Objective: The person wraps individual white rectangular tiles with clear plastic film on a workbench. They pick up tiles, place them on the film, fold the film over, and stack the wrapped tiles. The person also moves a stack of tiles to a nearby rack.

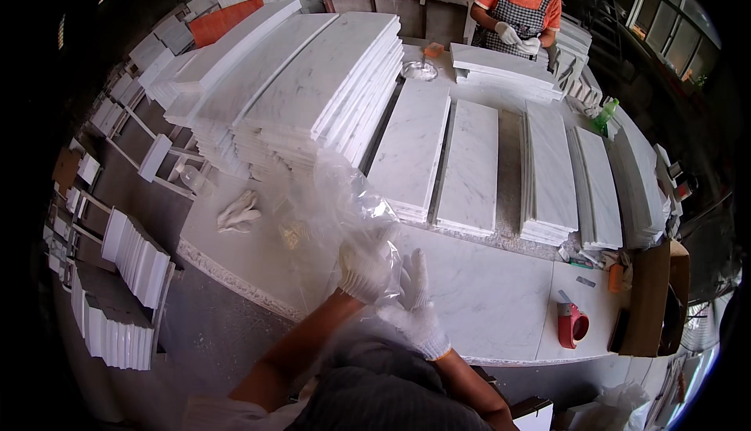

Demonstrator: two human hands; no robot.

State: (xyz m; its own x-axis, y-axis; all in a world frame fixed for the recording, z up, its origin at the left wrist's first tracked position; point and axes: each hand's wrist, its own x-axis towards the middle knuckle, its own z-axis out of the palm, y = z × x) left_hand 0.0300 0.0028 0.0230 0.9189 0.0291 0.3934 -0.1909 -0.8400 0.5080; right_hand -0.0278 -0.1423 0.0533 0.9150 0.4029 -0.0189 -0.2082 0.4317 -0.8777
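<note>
Both my hands wear white knit gloves and are close together over the near edge of the marble-topped table [485, 298]. A crumpled clear plastic bag [344, 188] rises from my left hand [366, 268], which appears closed on it; film and motion blur partly cover its fingers. My right hand [415, 314] is beside it, fingers stretched up and apart, with the film's edge against the palm side. Left of the bag, a pair of spare white gloves [238, 212] lies on the table.
Tall stacks of white marble slabs [321, 79] stand at the back left, with lower slab rows [469, 165] ahead. A red tape dispenser [573, 325] and a cardboard box [651, 298] sit at the right. Across the table, a gloved person [516, 28] stands behind slabs.
</note>
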